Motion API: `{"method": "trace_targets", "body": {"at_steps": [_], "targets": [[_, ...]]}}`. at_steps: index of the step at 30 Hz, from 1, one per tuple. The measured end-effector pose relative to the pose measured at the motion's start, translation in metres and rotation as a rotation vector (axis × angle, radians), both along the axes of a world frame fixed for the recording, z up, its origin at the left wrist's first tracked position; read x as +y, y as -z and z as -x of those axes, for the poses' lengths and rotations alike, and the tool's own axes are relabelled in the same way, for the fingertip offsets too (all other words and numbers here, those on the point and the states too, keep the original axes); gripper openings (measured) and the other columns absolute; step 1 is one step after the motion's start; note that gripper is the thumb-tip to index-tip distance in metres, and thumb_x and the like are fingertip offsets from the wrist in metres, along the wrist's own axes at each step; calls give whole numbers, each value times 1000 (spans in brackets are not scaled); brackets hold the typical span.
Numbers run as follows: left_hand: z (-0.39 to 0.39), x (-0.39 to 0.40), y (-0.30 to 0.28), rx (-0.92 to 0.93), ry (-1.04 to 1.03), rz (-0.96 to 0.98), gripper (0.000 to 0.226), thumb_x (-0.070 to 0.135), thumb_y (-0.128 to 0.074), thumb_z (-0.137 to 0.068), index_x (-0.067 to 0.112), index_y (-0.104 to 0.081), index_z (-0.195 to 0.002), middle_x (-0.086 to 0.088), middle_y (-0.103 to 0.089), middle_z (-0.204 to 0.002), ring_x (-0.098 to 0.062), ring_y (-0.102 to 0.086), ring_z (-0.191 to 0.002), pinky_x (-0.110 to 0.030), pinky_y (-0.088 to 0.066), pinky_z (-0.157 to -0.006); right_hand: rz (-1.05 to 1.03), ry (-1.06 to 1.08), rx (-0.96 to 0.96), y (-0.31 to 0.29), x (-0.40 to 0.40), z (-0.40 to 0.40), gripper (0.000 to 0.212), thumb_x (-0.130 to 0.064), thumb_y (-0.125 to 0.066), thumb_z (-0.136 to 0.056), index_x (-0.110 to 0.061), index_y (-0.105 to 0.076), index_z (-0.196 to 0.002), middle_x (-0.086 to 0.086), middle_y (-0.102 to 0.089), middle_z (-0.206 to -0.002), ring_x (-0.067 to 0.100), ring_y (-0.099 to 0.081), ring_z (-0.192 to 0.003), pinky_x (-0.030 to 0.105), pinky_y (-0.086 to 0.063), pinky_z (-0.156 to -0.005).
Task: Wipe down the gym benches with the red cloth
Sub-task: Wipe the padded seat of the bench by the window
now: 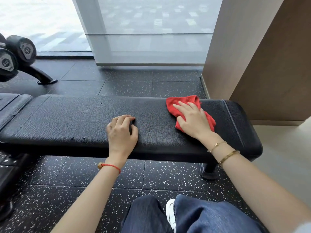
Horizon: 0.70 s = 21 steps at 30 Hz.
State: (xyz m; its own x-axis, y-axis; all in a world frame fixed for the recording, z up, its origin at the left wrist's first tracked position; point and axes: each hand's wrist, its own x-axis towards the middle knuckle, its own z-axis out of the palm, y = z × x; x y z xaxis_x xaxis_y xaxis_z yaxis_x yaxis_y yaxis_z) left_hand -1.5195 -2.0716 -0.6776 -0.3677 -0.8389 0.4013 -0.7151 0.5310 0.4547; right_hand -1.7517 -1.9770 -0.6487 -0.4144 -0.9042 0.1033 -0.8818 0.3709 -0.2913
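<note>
A long black padded gym bench runs across the middle of the view. The red cloth lies crumpled on the bench's right part. My right hand lies flat on top of the cloth with straight fingers and presses it to the pad. My left hand rests on the middle of the bench, its fingers curled with the tips on the leather, holding nothing.
A second bench pad adjoins at the left. Dumbbells on a rack stand at the far left. A brown wall rises close behind the bench's right end. Speckled rubber floor lies around; my legs are at the bottom.
</note>
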Motion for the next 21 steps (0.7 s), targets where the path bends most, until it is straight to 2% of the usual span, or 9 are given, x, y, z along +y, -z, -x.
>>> {"method": "trace_targets", "body": {"at_steps": [4,6,11,14,16,18,21], "targets": [[5,5,-1,25,-15,-18,25,19,-64,-88,16,-69,-112,1,-65,-121,-25,-50,-122,-44,-33,-106,-11,-193,-1,3,26,-15,55,-35,-47,-90,-43,-37,-144,-17,-31,-155,15,-24,-144,46,-20,-117],[12,10,-2,11,23,-10,25,20,-64,-88,17,-69,-112,2,-65,-122,-25,-50,-122,-45,-34,-106,8,-204,-9,4,49,-11,55,-36,-45,-88,-44,-39,-142,-20,-34,-153,13,-26,-143,47,-24,-115],[41,24,-6,-6,110,-10,26,21,-63,-88,16,-69,-113,1,-65,-122,-25,-51,-123,-46,-36,-106,81,58,30,9,94,31,53,-39,-43,-86,-42,-45,-139,-17,-40,-150,15,-31,-141,40,-26,-112],[54,30,-6,-21,127,-11,25,21,-63,-88,17,-68,-112,2,-65,-121,-25,-51,-122,-45,-35,-106,61,245,65,11,89,69,50,-31,-49,-91,-37,-47,-140,-11,-40,-152,20,-31,-141,41,-26,-111],[58,30,-3,-38,122,-9,26,22,-63,-88,19,-67,-113,3,-64,-121,-24,-51,-122,-44,-33,-107,49,329,36,10,71,86,50,-31,-47,-92,-36,-45,-142,-9,-38,-153,21,-29,-142,43,-24,-113],[58,30,-1,-45,117,-2,26,24,-62,-88,20,-67,-113,4,-63,-122,-23,-50,-122,-43,-32,-107,28,348,20,8,45,92,50,-32,-44,-93,-35,-44,-143,-9,-37,-154,22,-28,-142,44,-23,-114],[57,29,0,-40,111,5,25,24,-62,-88,21,-66,-112,5,-63,-121,-22,-51,-120,-43,-34,-106,-9,264,7,3,10,80,50,-33,-43,-93,-35,-42,-143,-9,-35,-155,20,-27,-142,44,-21,-115]]}}
